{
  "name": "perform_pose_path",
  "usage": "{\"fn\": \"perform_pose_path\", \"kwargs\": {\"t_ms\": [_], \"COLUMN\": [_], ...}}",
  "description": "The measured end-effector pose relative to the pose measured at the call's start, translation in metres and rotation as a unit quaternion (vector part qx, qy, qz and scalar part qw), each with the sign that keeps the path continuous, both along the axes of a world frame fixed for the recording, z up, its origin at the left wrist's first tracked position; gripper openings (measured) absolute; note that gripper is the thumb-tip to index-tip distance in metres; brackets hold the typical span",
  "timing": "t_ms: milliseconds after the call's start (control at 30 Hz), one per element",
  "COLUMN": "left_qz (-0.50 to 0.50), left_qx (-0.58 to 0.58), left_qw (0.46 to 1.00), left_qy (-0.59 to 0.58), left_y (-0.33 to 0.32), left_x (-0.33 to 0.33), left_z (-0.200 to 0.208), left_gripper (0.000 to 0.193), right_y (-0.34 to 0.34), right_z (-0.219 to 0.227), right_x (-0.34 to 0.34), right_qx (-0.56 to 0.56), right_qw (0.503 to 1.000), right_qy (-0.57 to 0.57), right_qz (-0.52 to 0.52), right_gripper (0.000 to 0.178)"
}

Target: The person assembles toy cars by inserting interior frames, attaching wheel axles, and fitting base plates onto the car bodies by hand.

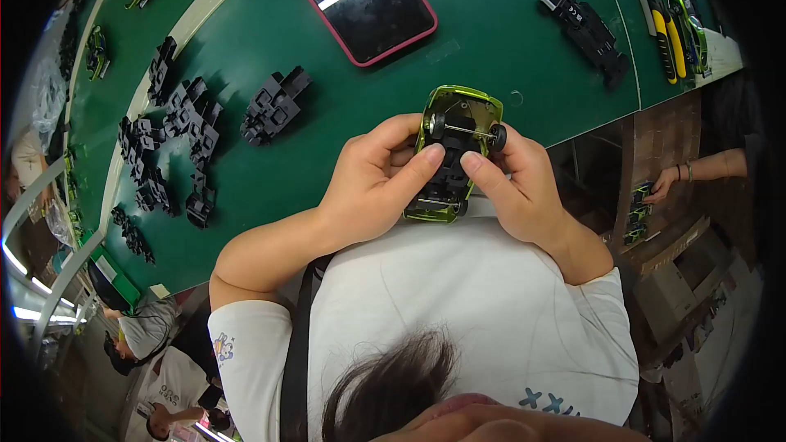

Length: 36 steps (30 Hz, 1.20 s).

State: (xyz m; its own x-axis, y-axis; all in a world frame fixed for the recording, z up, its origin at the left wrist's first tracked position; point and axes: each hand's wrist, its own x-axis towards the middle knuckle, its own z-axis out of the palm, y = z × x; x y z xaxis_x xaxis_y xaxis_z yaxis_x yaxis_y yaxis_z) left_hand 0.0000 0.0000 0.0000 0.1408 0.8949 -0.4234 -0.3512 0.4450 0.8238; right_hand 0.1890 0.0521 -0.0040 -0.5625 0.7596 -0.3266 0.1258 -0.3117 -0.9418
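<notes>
Both hands clamp an upturned green toy car (454, 155): left hand (372, 184) and right hand (516, 188) pinch its black underside between them, thumbs meeting, above the green counter (327, 106).

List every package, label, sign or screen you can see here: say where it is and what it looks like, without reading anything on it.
Phone: lies flat on the green table at the top centre, a rounded rectangle with a dark, glossy screen and a red-pink rim; the screen is blank.
No packages, labels or signs can be made out.
</notes>
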Motion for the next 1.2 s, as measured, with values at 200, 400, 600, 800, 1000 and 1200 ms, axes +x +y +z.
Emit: {"fn": "perform_pose_path", "kwargs": {"t_ms": [200, 400, 600, 800, 1000, 1200], "left_qz": [0.016, 0.035, 0.041, 0.042, 0.033, 0.048], "left_qx": [0.030, 0.046, 0.021, 0.005, 0.012, 0.021], "left_qw": [0.999, 0.997, 0.998, 0.999, 0.999, 0.999], "left_qy": [0.039, 0.058, 0.036, 0.016, 0.009, 0.005], "left_y": [-0.003, -0.004, -0.002, 0.001, -0.001, -0.002], "left_x": [-0.001, 0.001, 0.001, 0.001, 0.000, 0.002], "left_z": [-0.005, -0.005, -0.004, -0.003, -0.004, -0.004], "left_gripper": [0.025, 0.023, 0.025, 0.026, 0.022, 0.021], "right_y": [-0.005, -0.009, -0.009, -0.006, -0.007, -0.010], "right_z": [-0.008, -0.012, -0.013, -0.013, -0.012, -0.013], "right_x": [-0.007, -0.010, -0.013, -0.011, -0.014, -0.019], "right_qx": [0.019, 0.011, 0.009, 0.024, 0.020, 0.026], "right_qw": [0.999, 0.998, 0.995, 0.998, 0.998, 0.995], "right_qy": [0.018, 0.034, 0.031, 0.010, 0.021, 0.021], "right_qz": [-0.018, -0.051, -0.091, -0.049, -0.063, -0.098], "right_gripper": [0.021, 0.020, 0.018, 0.020, 0.019, 0.017]}}
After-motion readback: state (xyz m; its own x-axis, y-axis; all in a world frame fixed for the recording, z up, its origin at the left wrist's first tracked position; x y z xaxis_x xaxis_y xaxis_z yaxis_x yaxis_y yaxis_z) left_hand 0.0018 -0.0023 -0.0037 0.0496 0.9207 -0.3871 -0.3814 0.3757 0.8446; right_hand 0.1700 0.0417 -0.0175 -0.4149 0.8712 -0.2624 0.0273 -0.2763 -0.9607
